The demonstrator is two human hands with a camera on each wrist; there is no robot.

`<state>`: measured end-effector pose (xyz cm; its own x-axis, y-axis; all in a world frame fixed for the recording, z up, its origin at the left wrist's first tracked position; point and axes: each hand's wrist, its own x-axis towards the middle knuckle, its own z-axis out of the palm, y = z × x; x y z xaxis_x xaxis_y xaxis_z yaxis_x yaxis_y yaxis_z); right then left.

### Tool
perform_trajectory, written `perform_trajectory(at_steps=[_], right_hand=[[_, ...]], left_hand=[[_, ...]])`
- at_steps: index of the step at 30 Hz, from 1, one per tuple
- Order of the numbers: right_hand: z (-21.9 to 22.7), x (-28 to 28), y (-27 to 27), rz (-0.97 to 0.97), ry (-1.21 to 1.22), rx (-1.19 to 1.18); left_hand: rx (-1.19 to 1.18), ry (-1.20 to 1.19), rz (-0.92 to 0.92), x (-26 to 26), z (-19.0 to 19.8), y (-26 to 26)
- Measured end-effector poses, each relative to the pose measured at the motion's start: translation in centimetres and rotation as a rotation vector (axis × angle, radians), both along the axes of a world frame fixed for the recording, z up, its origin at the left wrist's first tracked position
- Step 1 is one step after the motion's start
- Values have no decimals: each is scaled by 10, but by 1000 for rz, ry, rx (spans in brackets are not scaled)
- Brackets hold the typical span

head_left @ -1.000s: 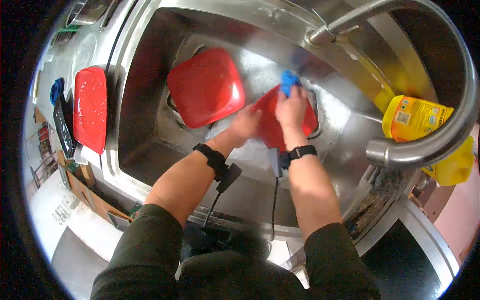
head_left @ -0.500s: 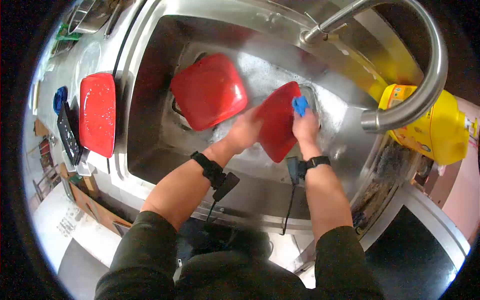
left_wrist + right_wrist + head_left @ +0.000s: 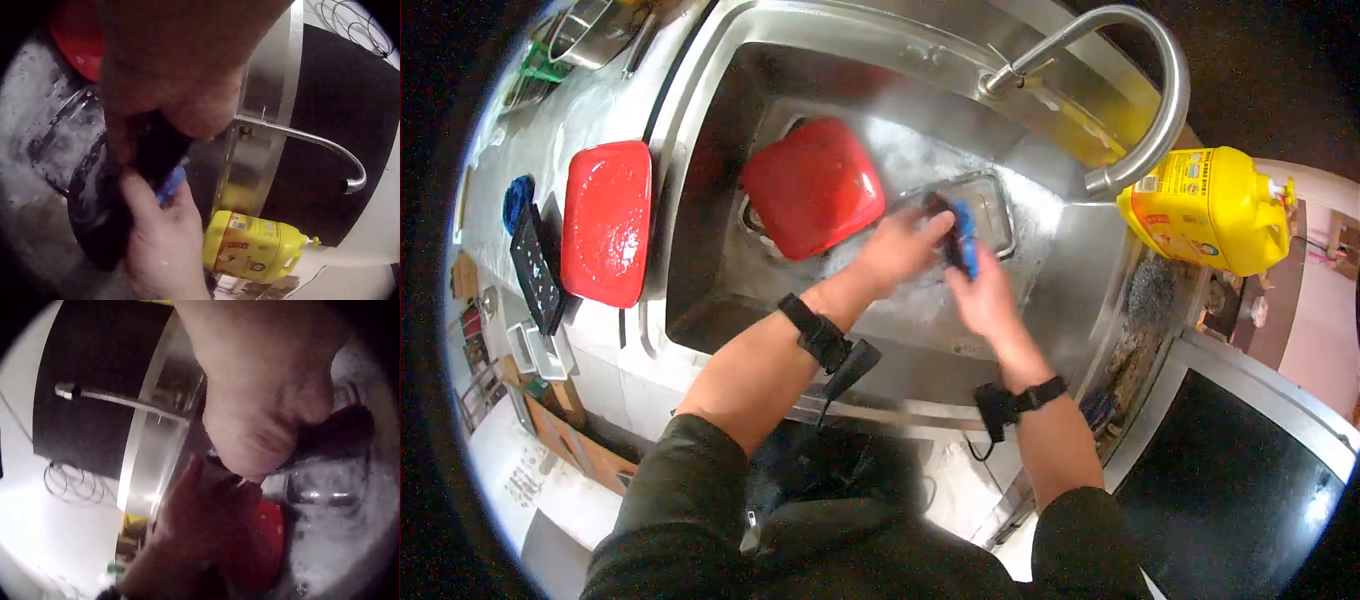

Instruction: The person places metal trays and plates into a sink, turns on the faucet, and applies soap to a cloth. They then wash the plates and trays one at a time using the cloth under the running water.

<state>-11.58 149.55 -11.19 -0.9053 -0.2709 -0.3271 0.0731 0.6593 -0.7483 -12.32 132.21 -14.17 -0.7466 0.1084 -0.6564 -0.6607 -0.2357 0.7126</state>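
Observation:
My left hand (image 3: pixel 898 247) grips a plate (image 3: pixel 943 232) over the sink and holds it on edge, so it looks dark and thin in the head view. My right hand (image 3: pixel 982 292) holds a blue sponge (image 3: pixel 967 236) pressed against the plate's right face. In the left wrist view the plate (image 3: pixel 99 209) shows a dark wet side, with the sponge (image 3: pixel 171 182) and the right hand (image 3: pixel 164 250) against it. A second red plate (image 3: pixel 815 185) lies tilted in the soapy sink basin (image 3: pixel 730 290).
A third red plate (image 3: pixel 605 220) lies on the counter left of the sink. A clear rectangular tray (image 3: pixel 992 205) sits in the basin behind my hands. The curved faucet (image 3: pixel 1145 95) arches above, and a yellow detergent jug (image 3: pixel 1210 208) stands at the right.
The held plate has turned from face-up to on edge. My right hand with the sponge has slid from the plate's far rim down to its right side, nearer to me.

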Motion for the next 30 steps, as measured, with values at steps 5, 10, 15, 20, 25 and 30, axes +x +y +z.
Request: perform_trajectory(at_steps=[5, 10, 15, 20, 25, 30], right_hand=[[21, -1, 38, -418, -319, -695], [40, 10, 50, -578, -352, -859], [11, 20, 75, -653, -475, -1111], [10, -3, 51, -650, -205, -426], [36, -40, 60, -356, 92, 615], [83, -101, 41, -50, 312, 341]], left_hand=[[-285, 258, -31, 21, -29, -21], [260, 136, -127, 24, -16, -46], [1, 265, -149, 27, -33, -47], [406, 61, -9, 24, 5, -51], [301, 193, -20, 17, 21, -69], [137, 228, -84, 15, 23, -82]])
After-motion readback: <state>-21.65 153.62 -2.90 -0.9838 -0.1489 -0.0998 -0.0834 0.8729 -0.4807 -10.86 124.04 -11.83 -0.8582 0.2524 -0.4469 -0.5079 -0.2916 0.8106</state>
